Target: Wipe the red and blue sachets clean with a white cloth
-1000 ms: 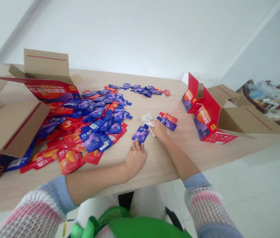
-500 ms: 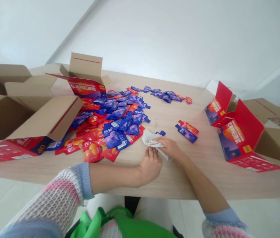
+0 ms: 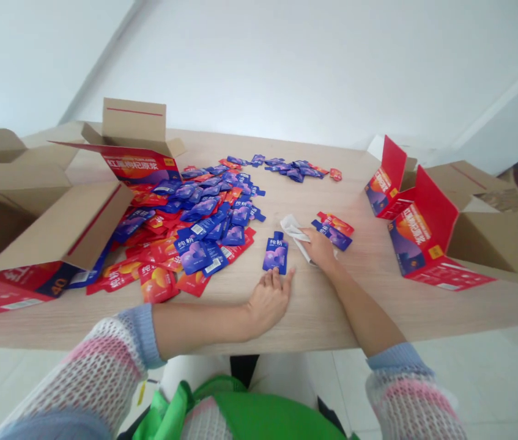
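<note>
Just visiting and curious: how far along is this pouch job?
Little looks done: a few pouches lie apart by the right hand. In hand: that hand rests on a white cloth, the left hand is near a blue pouch. Left: the big red-and-blue pouch heap.

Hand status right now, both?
Left hand: open, flat on the wooden table, holding nothing, fingertips near a blue pouch.
Right hand: apparently closed on a white cloth.
</note>
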`<state>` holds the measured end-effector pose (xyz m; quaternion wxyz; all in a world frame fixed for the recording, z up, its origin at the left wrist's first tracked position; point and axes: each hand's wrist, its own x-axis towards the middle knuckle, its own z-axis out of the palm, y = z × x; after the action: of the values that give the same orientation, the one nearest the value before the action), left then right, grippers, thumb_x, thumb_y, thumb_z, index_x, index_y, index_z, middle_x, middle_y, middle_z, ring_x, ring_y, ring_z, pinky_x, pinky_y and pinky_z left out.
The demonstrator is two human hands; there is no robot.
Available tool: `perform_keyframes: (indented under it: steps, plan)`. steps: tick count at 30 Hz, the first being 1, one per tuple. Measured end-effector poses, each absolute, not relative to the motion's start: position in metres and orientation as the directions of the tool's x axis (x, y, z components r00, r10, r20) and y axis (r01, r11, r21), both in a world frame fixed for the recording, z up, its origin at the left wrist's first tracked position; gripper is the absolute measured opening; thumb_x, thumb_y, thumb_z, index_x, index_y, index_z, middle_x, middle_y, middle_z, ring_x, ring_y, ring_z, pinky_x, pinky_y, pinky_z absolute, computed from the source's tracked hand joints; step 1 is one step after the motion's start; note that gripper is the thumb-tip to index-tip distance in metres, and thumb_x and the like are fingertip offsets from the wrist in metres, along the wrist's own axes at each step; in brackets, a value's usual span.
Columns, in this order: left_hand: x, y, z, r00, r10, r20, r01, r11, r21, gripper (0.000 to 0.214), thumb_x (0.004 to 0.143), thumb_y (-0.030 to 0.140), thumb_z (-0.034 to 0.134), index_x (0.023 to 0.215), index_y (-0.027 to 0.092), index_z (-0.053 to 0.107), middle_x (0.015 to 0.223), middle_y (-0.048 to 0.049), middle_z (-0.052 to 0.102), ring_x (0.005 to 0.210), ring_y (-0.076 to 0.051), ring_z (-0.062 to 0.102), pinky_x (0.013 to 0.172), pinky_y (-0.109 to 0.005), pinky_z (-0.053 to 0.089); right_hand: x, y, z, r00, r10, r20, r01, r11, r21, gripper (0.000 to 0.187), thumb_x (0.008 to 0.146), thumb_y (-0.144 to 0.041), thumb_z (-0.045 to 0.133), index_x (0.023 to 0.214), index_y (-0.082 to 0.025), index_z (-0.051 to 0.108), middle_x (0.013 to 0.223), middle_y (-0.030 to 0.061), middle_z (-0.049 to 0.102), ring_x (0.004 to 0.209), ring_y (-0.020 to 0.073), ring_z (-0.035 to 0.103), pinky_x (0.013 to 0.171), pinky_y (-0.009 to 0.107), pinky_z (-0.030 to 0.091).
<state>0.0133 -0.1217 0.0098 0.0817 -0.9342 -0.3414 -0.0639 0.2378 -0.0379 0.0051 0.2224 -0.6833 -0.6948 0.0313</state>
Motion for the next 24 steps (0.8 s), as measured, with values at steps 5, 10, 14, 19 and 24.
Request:
perform_keyframes:
  steps: [5, 10, 14, 19, 24]
  plan:
    - [0.01, -0.119, 0.007, 0.723, 0.658, 0.211, 0.689, -0.709, -0.15, 0.062, 0.083, 0.01, 0.04, 0.143, -0.001, 0.03, 0.131, -0.0292, 0.05, 0.119, -0.03, 0.054, 0.1, -0.044, 0.039, 0.236, -0.046, 0.016, -0.173, 0.916, 0.361, 0.847, 0.326, -0.42, 0.04, 0.087, -0.016, 0.047, 0.124, -0.021, 0.059, 0.121, 0.0063, 0.063, 0.11, 0.0207, 0.058, 0.092, 0.032, 0.044]
    - [0.011, -0.113, 0.003, 0.743, 0.638, 0.202, 0.669, -0.719, -0.189, 0.052, 0.083, 0.01, 0.039, 0.131, -0.011, 0.043, 0.128, -0.0355, 0.048, 0.121, -0.033, 0.052, 0.104, -0.047, 0.034, 0.203, -0.057, 0.019, -0.441, 0.873, 0.209, 0.785, 0.488, -0.381, 0.042, 0.085, -0.012, 0.048, 0.124, -0.024, 0.059, 0.116, 0.0051, 0.064, 0.108, 0.0195, 0.057, 0.094, 0.03, 0.042]
    - [0.014, -0.106, -0.001, 0.759, 0.621, 0.198, 0.651, -0.722, -0.233, 0.048, 0.086, 0.009, 0.038, 0.131, -0.005, 0.047, 0.13, -0.0309, 0.049, 0.119, -0.03, 0.054, 0.105, -0.048, 0.034, 0.195, -0.057, 0.013, -0.382, 0.911, 0.154, 0.839, 0.412, -0.355, 0.041, 0.086, -0.013, 0.049, 0.123, -0.025, 0.06, 0.119, 0.0051, 0.062, 0.108, 0.0193, 0.056, 0.094, 0.029, 0.04]
    - [0.014, -0.096, -0.004, 0.78, 0.609, 0.143, 0.624, -0.74, -0.25, 0.047, 0.086, 0.003, 0.035, 0.13, -0.004, 0.047, 0.131, -0.0273, 0.05, 0.121, -0.027, 0.053, 0.105, -0.045, 0.035, 0.203, -0.052, 0.011, -0.207, 0.962, 0.176, 0.911, 0.255, -0.324, 0.039, 0.087, -0.016, 0.049, 0.123, -0.027, 0.059, 0.113, 0.0053, 0.063, 0.104, 0.0199, 0.057, 0.089, 0.026, 0.041]
    - [0.02, -0.089, 0.001, 0.789, 0.599, 0.134, 0.613, -0.758, -0.222, 0.042, 0.085, 0.002, 0.038, 0.124, -0.003, 0.053, 0.125, -0.0273, 0.056, 0.115, -0.027, 0.058, 0.098, -0.045, 0.043, 0.226, -0.045, 0.007, -0.069, 0.974, 0.216, 0.952, 0.129, -0.277, 0.035, 0.089, -0.021, 0.049, 0.122, -0.027, 0.06, 0.11, 0.0059, 0.064, 0.1, 0.0209, 0.058, 0.08, 0.026, 0.043]
